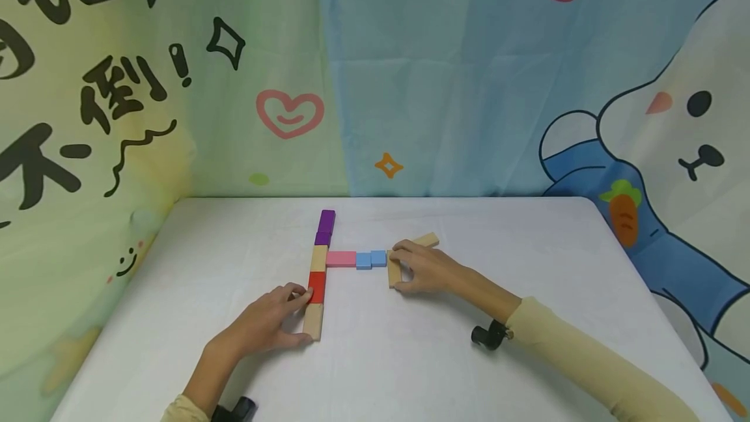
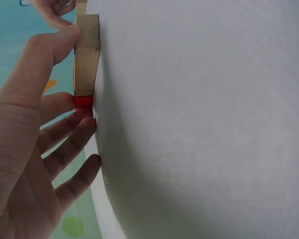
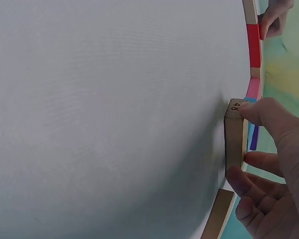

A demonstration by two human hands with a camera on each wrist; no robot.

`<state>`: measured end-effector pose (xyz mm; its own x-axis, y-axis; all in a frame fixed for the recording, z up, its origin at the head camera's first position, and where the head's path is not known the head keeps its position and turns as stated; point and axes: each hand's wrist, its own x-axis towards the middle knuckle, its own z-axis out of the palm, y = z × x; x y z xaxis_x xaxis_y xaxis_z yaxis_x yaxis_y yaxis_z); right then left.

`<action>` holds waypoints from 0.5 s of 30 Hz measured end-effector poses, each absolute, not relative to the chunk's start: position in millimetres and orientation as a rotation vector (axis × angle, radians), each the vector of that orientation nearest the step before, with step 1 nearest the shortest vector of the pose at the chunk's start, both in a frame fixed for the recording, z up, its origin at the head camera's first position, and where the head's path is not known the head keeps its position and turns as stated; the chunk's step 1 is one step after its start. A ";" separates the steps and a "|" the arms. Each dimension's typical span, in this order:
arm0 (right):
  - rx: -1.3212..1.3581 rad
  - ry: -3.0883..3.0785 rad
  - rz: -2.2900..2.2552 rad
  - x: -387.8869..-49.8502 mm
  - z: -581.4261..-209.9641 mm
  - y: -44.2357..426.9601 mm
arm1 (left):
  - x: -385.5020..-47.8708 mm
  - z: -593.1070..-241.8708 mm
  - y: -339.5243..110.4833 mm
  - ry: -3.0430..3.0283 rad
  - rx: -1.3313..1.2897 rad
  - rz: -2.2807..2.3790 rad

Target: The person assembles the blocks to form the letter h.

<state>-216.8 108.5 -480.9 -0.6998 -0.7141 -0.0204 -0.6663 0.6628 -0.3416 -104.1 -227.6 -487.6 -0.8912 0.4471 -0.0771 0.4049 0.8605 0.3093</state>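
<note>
My right hand (image 1: 430, 269) holds a plain wooden block (image 1: 394, 272) by its two ends, thumb on the near end and fingers at the far end; it stands beside two small blue blocks (image 1: 364, 261). Those blue blocks join a pink block (image 1: 341, 259), which meets a column of blocks at the left. My left hand (image 1: 266, 318) rests beside that column, its thumb touching the nearest wooden block (image 1: 313, 322) and a finger against the red block (image 1: 316, 286). In the left wrist view, the other fingers are spread apart. Further up are another wooden block (image 1: 319, 258) and purple blocks (image 1: 327, 221).
A loose wooden block (image 1: 429, 238) lies slanted behind the right hand. All the blocks lie on a white table (image 1: 498, 233). Behind its far edge hangs a printed curtain (image 1: 445, 83). Black wrist devices (image 1: 491, 335) sit under the forearms.
</note>
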 end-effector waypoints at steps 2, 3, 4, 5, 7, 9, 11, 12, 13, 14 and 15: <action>-1.138 2.717 -0.462 -217.1 -480.4 108.2 | -103.7 -487.8 -227.9 2.892 0.672 0.430; -1.140 2.715 -0.461 -217.2 -480.0 108.0 | -103.7 -488.2 -228.1 2.894 0.675 0.427; -1.140 2.712 -0.460 -217.3 -479.6 107.9 | -103.6 -488.0 -228.2 2.893 0.674 0.431; -1.140 2.709 -0.462 -217.4 -479.3 107.8 | -103.5 -488.0 -228.3 2.893 0.673 0.431; -1.143 2.706 -0.462 -217.6 -478.8 107.6 | -103.5 -488.1 -228.4 2.890 0.671 0.429; -1.145 2.702 -0.465 -217.9 -478.7 107.3 | -103.6 -488.1 -228.5 2.885 0.666 0.429; -1.150 2.700 -0.460 -218.3 -478.7 107.2 | -103.8 -487.5 -228.4 2.877 0.662 0.428; -1.149 2.697 -0.459 -218.4 -478.7 107.1 | -103.9 -487.4 -228.4 2.875 0.660 0.429; -1.148 2.695 -0.456 -218.6 -478.6 107.0 | -104.0 -487.1 -228.4 2.874 0.661 0.428; -1.144 2.692 -0.453 -218.6 -478.4 107.0 | -104.1 -486.8 -228.3 2.872 0.660 0.429; -1.142 2.690 -0.449 -218.8 -478.0 107.0 | -104.1 -486.3 -228.3 2.872 0.663 0.429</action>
